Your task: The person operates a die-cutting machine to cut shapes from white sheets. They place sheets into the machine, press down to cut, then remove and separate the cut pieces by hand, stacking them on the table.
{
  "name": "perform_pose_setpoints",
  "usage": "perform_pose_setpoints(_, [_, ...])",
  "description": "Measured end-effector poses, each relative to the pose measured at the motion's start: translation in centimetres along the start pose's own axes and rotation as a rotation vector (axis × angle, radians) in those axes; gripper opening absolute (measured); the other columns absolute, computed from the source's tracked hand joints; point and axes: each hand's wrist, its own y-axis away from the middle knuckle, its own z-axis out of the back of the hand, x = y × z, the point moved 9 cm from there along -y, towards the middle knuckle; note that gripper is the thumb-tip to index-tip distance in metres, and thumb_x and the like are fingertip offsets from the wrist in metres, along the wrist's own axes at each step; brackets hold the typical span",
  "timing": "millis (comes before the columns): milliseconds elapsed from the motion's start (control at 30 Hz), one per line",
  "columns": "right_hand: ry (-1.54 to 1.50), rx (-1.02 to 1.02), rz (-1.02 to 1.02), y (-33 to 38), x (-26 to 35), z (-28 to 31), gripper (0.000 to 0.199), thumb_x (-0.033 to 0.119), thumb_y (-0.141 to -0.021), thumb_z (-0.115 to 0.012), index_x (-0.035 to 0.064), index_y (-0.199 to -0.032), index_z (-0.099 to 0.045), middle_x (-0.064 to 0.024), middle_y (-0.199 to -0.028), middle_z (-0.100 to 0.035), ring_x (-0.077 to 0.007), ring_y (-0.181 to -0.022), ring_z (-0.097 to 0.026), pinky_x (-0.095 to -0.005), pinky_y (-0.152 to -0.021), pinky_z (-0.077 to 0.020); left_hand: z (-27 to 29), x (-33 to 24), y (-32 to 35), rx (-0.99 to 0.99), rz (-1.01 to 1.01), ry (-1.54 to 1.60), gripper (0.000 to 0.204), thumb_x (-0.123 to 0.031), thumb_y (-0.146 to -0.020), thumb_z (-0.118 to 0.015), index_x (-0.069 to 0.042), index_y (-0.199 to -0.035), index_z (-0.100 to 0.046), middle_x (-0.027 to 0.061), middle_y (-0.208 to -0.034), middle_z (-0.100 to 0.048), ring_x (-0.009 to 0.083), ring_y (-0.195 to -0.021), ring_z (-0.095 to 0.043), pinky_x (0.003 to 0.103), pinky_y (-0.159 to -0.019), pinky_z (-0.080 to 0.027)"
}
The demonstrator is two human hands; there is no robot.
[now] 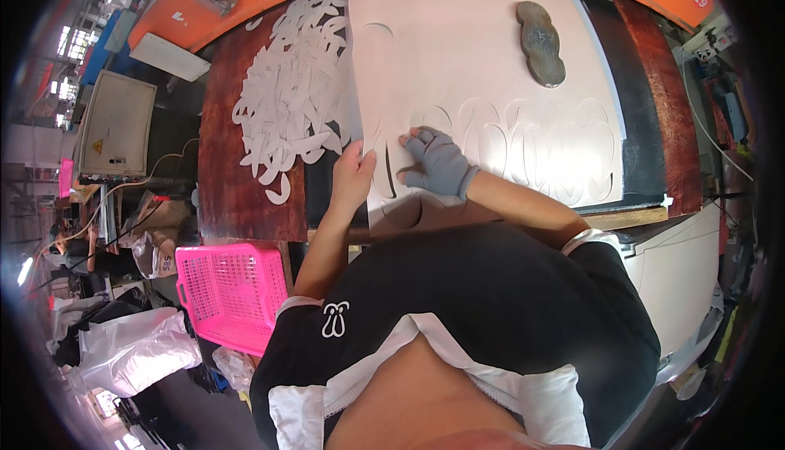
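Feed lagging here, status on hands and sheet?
Left hand bare, gripping the white sheet at its left edge. Right hand gloved, flat on the sheet. Cut pieces piled left; grey die resting on the sheet, far side.

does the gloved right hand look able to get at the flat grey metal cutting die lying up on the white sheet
Probably yes. The gloved right hand rests on the white sheet, and the flat grey metal cutting die lies further up the same sheet with only bare sheet between them. It would take a forward stretch.
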Motion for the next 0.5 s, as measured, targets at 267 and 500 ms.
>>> perform_pose_setpoints(267, [-0.179,-0.263,-0.055,1.0,-0.4,4.3,0.056,0.037,-0.078,-0.065,-0.0001,-0.117,-0.05,-0.0226,-0.119,-0.049,-0.0361,-0.114,-0.047,-0.039,-0.094,-0.0396,-1.5,-2.7,0.3,0.05,0.026,0.336,0.024,-0.008,-0.088,-0.052,0.004,-0.11,-0.056,0.0068,-0.087,-0.065,0.0076,-0.076,-0.058,0.023,-0.069,-0.047])
perform_pose_setpoints(500, [-0.23,-0.228,-0.338,-6.6,-6.9,9.1,0.062,0.044,-0.076,-0.059,-0.0002,-0.119,-0.05,-0.0219,-0.122,-0.051,-0.0323,-0.099,-0.058,-0.0365,-0.085,-0.0466,-1.0,-7.2,1.6,0.009,-0.074,0.095,0.024,-0.012,-0.088,-0.054,0.001,-0.107,-0.058,0.0068,-0.082,-0.066,0.0073,-0.072,-0.057,0.024,-0.067,-0.046])
